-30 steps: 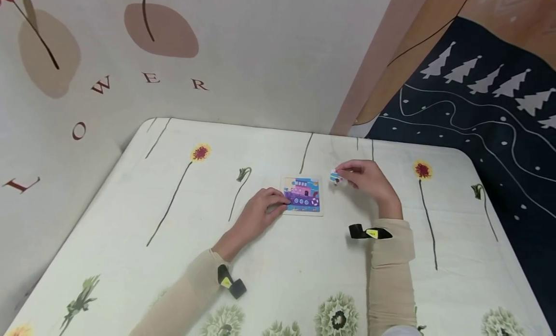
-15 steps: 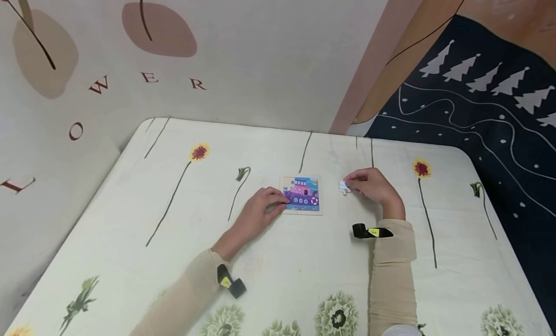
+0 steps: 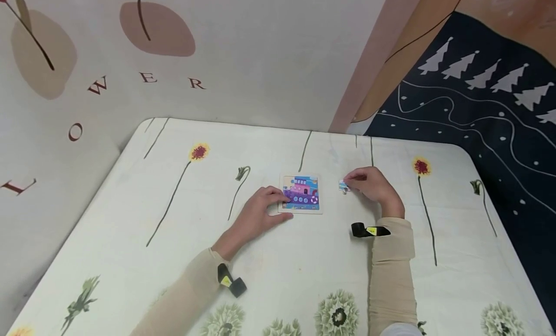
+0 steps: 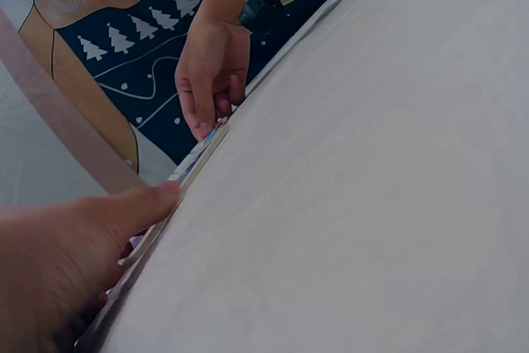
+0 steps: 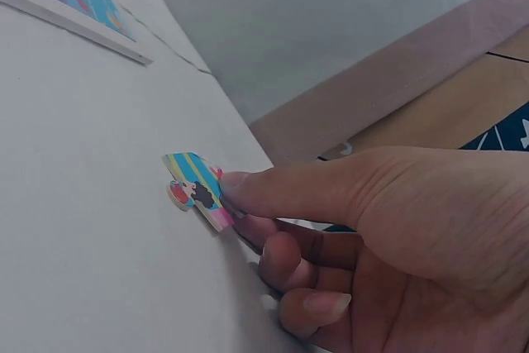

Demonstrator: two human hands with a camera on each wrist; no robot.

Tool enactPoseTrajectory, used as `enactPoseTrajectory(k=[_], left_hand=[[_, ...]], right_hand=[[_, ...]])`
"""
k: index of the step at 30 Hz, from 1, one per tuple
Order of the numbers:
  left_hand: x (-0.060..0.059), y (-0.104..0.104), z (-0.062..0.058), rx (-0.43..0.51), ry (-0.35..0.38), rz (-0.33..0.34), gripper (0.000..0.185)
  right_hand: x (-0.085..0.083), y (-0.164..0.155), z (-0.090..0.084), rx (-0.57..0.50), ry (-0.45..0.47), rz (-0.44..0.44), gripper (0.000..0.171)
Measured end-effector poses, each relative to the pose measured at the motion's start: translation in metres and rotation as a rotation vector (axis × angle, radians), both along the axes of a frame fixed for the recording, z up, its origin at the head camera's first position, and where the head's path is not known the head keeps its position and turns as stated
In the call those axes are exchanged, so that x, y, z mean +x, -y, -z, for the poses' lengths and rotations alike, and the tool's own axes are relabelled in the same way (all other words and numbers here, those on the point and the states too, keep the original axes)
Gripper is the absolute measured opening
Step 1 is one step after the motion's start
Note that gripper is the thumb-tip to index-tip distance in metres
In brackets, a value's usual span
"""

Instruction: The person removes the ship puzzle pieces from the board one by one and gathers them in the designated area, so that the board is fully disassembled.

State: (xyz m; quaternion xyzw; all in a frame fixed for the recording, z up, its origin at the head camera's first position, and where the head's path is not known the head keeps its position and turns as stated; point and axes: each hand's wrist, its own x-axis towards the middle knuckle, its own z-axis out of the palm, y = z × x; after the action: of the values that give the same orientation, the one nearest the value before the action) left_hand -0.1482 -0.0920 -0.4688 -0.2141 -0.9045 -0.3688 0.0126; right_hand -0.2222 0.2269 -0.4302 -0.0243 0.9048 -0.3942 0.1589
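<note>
A small square jigsaw puzzle (image 3: pixel 304 185) with a pink and purple ship picture lies flat on the table in a pale frame (image 5: pixel 91 32). My left hand (image 3: pixel 259 213) is at its left side. Its fingers touch the picture's left part, and the thumb is stretched out along the near edge. Between right thumb and forefinger, my right hand (image 3: pixel 372 185) pinches a loose jigsaw piece (image 5: pixel 192 183) to the right of the puzzle. This piece has blue and yellow stripes, a dark-haired figure and a rounded tab. The right hand's other fingers are curled loosely below it.
A white tablecloth (image 3: pixel 299 263) with printed flowers covers the table. Behind it hangs a pale printed cloth (image 3: pixel 260 85), with a dark tree-patterned cloth (image 3: pixel 460 99) at the right. Each sleeve carries a black wrist camera (image 3: pixel 364 230).
My right hand has drawn the piece right and a little toward me, then nearly stopped. My left thumb has spread from the puzzle's left side down to its near edge.
</note>
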Motion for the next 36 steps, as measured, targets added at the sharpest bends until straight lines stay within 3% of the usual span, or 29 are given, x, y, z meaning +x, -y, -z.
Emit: enactPoseTrajectory(k=[3, 18, 23, 29, 36], left_hand=[[0.000, 0.000, -0.001, -0.010, 0.013, 0.002, 0.039], [0.000, 0.001, 0.000, -0.007, 0.013, -0.001, 0.031], [0.000, 0.001, -0.001, -0.001, 0.022, -0.003, 0.031], [0.000, 0.002, -0.002, 0.015, 0.017, -0.003, 0.030], [-0.001, 0.002, 0.000, 0.017, 0.015, 0.015, 0.030]], right_hand=[[0.000, 0.000, 0.000, 0.003, 0.000, -0.006, 0.021], [0.001, 0.004, 0.001, -0.009, -0.021, 0.015, 0.016], [-0.001, 0.011, -0.002, -0.025, -0.100, 0.005, 0.018], [-0.003, 0.043, -0.010, -0.071, -0.235, -0.119, 0.019], [0.002, 0.091, -0.005, -0.076, -0.193, -0.326, 0.031]])
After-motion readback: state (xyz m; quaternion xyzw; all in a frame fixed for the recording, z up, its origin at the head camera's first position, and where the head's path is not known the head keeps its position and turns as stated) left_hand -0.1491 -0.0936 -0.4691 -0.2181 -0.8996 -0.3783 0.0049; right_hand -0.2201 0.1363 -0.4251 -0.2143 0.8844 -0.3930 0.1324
